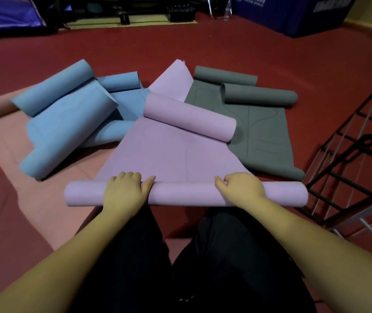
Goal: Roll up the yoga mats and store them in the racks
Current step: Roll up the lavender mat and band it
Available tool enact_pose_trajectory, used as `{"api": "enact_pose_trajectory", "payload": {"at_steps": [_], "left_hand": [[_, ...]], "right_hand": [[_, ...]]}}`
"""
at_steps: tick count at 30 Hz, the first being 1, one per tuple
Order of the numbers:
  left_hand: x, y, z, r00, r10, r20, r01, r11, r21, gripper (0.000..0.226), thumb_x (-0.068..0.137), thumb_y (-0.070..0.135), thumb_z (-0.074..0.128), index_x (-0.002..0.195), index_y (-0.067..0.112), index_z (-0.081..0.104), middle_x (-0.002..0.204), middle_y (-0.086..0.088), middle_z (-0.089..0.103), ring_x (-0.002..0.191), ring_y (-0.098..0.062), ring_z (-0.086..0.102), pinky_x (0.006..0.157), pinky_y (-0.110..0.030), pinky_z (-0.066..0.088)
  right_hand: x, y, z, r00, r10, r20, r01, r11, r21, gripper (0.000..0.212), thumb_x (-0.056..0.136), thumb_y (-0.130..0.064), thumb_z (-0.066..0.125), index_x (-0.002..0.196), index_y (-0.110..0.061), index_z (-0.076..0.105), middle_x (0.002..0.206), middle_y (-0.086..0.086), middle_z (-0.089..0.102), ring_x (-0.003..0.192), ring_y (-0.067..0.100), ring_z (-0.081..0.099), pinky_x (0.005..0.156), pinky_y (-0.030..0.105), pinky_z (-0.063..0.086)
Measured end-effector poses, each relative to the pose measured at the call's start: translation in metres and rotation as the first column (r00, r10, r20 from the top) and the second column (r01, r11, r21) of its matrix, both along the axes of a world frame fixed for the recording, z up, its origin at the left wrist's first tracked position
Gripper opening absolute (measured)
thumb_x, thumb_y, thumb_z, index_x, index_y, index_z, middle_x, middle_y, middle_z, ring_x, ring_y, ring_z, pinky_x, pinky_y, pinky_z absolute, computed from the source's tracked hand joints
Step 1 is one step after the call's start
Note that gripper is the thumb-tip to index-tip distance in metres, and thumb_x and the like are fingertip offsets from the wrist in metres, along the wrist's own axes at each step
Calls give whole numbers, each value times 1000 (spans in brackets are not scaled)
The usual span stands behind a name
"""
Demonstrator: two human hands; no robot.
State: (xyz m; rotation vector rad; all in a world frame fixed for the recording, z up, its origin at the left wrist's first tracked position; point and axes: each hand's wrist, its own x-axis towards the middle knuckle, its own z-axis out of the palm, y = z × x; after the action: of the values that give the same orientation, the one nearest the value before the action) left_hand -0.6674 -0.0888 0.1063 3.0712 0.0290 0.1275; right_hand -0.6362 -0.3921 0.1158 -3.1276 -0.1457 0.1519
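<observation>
Head view: person crouched or kneeling over a red floor [225, 48], dark trousers visible at bottom of frame. Lilac mat [171, 154] lies straight ahead; its near end is wound into a roll [180, 193] lying crosswise just in front of the knees, its far end curls back into a second loose roll. Left hand [125, 192] rests on top of the near roll left of centre, fingers [126, 176] curled over the far side of the roll, thumb spread along it. Right hand [242, 188] sits on the roll right of centre, fingers bent over the top, thumb pointing inward. Both hands grip the roll, well apart from each other.

Blue mats [67, 123] lie to the left, partly rolled and overlapping one another, on a flat pink mat [6, 141]. Grey mat [264, 136] lies to the right, touching the lilac mat's edge, far end curled. Black wire rack [356, 159] stands at right, just beside the roll's right end
</observation>
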Motion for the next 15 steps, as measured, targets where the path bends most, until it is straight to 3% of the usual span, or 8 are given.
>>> {"api": "enact_pose_trajectory", "payload": {"at_steps": [6,10,15], "left_hand": [[9,1,14,996,-19,-90,24,998,54,77,90,64,10,82,12,68,90,-13,71,90,-36,64,77,-41,46],[21,-3,23,991,-3,-135,8,999,40,64,102,57,22,97,13,70,109,-14,70,104,-35,62,87,-39,44],[23,-2,41,955,3,-298,-5,1000,-7,70,102,58,19,106,10,70,121,-17,65,112,-34,59,94,-39,43]], "right_hand": [[12,2,11,990,2,-141,-1,1000,2,66,99,-58,21,102,-16,72,107,9,68,101,30,60,72,32,37],[22,-2,18,976,10,-215,-9,1000,6,72,96,-61,19,106,-13,71,116,12,67,106,32,58,81,35,42],[21,-7,41,921,11,-390,9,999,49,70,99,-59,24,133,-8,58,142,17,52,126,32,50,100,36,39]]}}
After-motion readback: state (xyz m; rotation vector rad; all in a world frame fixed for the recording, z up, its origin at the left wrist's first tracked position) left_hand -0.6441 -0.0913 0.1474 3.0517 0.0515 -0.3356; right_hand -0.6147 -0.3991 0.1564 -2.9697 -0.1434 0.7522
